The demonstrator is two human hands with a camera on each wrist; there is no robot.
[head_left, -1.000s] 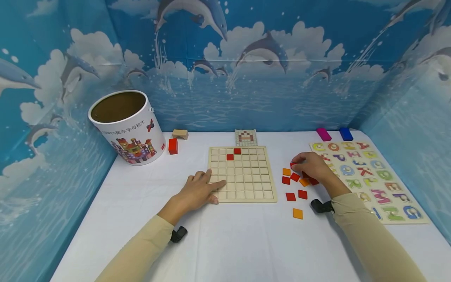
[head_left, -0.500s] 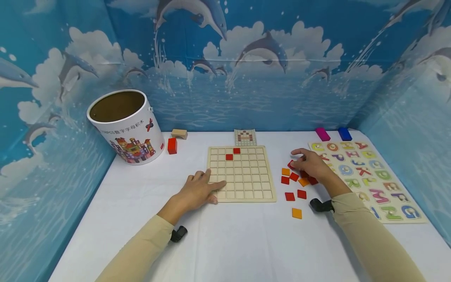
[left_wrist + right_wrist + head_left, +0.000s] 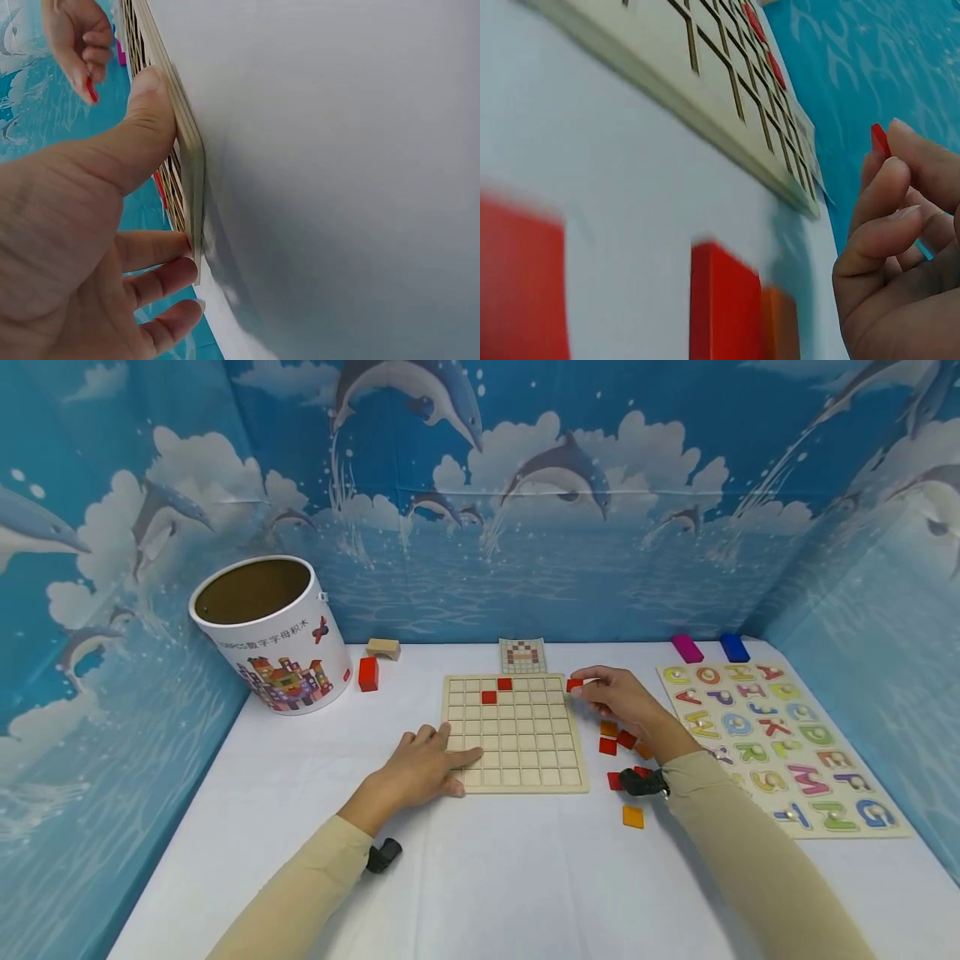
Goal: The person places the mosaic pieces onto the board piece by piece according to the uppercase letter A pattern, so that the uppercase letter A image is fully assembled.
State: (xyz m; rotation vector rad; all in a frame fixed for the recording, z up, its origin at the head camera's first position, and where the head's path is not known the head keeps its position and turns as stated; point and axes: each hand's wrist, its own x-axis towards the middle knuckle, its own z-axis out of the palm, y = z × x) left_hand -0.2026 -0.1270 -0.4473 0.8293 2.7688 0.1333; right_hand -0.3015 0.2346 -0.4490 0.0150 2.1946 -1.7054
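I see right hand (image 3: 626,700) pinching red tile (image 3: 574,684) between thumb and fingertips, just off top right corner of grid board (image 3: 514,731). Tile square, no long axis; wrist view shows it edge-on, poking up past fingertips (image 3: 892,176). Most of tile hidden in pinch; tilt hard for me to judge. Left hand (image 3: 422,768) flat, fingers straight, pressing board's lower left corner, thumb (image 3: 146,124) along near edge. Loose tiles (image 3: 617,742) partly hidden under right forearm.
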